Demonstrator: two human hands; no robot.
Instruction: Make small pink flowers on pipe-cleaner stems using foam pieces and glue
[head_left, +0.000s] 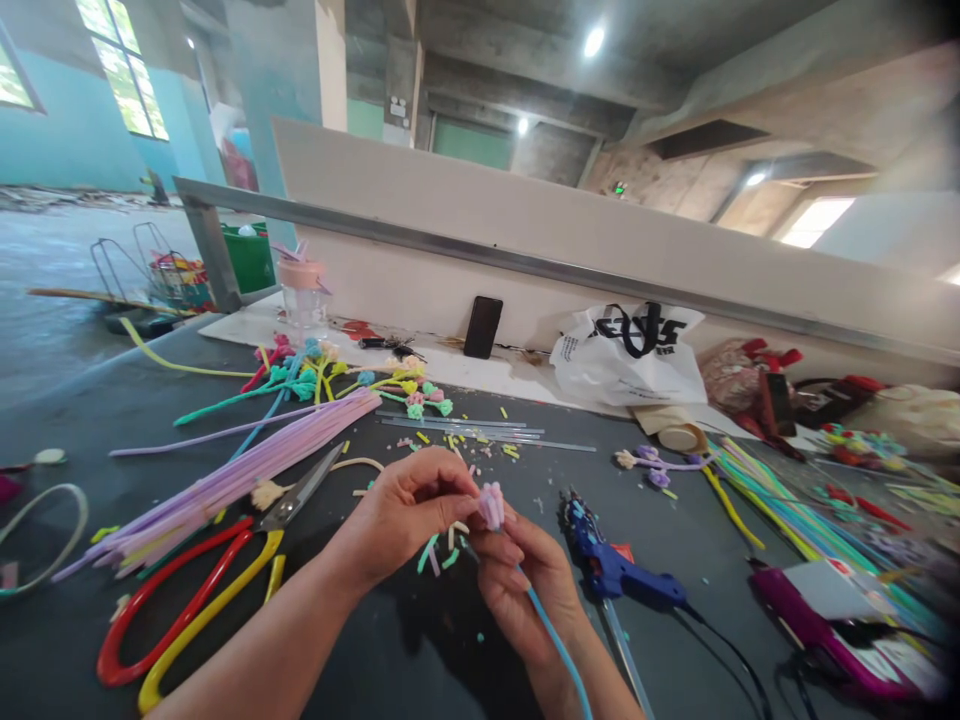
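Observation:
A small pale pink pipe-cleaner flower (491, 506) sits at the tip of a light blue pipe-cleaner stem (556, 645). My right hand (529, 575) is closed around the stem just below the bloom. From the other side, my left hand (420, 510) pinches the flower's edge between thumb and forefinger; the exact contact is partly hidden. Short pipe-cleaner offcuts (442, 550) lie beneath my hands. Left of them rest large scissors (255, 540) with red and yellow handles, blades apart. A blue hot glue gun (611, 560) with a clear glue stick lies to the right.
A bundle of lilac pipe cleaners (300, 445) and finished flowers (427, 398) lie at left. Clear glue sticks (465, 428) lie ahead. A phone (483, 327) leans on the back board, beside a white bag (628, 355). Right are coloured pipe cleaners (787, 510) and a purple device (832, 635).

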